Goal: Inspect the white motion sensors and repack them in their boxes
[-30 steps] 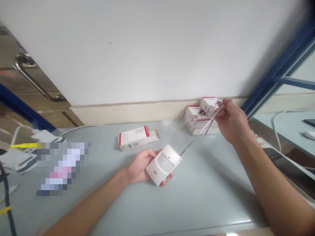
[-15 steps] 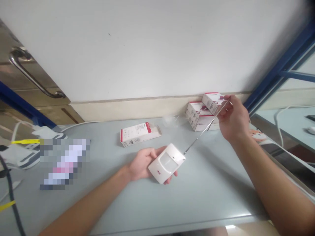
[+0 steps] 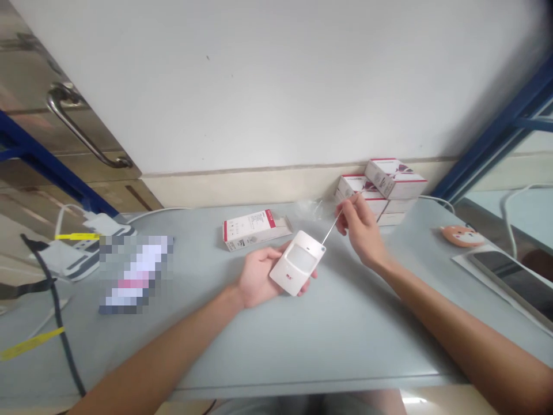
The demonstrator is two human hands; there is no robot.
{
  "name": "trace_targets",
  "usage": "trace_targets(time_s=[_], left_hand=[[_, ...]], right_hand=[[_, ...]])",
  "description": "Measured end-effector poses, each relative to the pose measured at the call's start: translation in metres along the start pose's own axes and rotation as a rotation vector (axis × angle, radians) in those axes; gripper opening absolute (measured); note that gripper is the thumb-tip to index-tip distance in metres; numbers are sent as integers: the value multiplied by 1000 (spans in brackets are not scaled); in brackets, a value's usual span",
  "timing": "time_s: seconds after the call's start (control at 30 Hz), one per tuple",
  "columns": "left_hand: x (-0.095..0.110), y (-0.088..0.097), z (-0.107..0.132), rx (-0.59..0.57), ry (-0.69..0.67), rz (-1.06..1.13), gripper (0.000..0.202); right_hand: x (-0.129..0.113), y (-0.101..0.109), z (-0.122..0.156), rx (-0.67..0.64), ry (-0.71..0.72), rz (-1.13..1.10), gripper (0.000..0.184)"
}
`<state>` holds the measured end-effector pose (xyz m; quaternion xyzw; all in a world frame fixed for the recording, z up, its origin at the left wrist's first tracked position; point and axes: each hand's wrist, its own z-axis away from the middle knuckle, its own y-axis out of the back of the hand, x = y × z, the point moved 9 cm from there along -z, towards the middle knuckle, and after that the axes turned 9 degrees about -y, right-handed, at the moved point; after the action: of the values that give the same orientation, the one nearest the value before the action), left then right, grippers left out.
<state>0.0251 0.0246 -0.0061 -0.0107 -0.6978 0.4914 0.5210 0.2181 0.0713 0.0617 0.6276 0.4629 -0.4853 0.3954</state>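
A white motion sensor (image 3: 290,280) with a pale curved window and a small red logo rests in my left hand (image 3: 258,278), which is closed around its left and lower sides. From its upper right corner a thin metal telescopic antenna (image 3: 329,231) slants up to the right. My right hand (image 3: 359,226) pinches this antenna near its far end, fingertips together. Just behind the sensor lies an opened white and red carton (image 3: 248,229), its flap end facing right.
Several white and red boxes (image 3: 400,181) are stacked by the wall, beside a clear plastic bag (image 3: 309,210). At left are a pixelated phone-like thing (image 3: 138,274), a power strip (image 3: 84,262) and cables. At right are an orange animal-faced item (image 3: 461,235) and a dark phone (image 3: 510,282).
My right hand has come down and left, closer to the sensor, and the visible length of antenna is much shorter. My left hand still holds the sensor. The view has shifted slightly.
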Motion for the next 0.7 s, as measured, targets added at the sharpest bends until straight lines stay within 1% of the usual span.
trace_targets(time_s=[0.13, 0.23, 0.3, 0.43, 0.5, 0.57, 0.6, 0.63, 0.7], left_hand=[[4, 2, -1, 35, -40, 3, 53], [7, 6, -2, 77, -69, 23, 54], [8, 8, -2, 97, -76, 21, 54], [7, 8, -1, 83, -73, 20, 56], [6, 7, -1, 72, -68, 11, 55], [5, 7, -1, 70, -67, -1, 53], [6, 6, -1, 72, -71, -2, 52], [7, 5, -2, 76, -79, 0, 51], [12, 4, -3, 99, -109, 5, 49]], right_hand=[[6, -23, 13, -141, -11, 70, 33], [11, -40, 21, -301, -43, 86, 36], [13, -50, 26, -398, -77, 51, 38], [15, -59, 32, -504, -154, -81, 37], [15, -62, 34, -554, -187, -103, 35], [12, -63, 35, -584, -188, -56, 34], [10, -62, 34, -581, -167, 6, 34], [8, -60, 33, -554, -131, 90, 34], [2, -55, 29, -474, -12, 302, 36]])
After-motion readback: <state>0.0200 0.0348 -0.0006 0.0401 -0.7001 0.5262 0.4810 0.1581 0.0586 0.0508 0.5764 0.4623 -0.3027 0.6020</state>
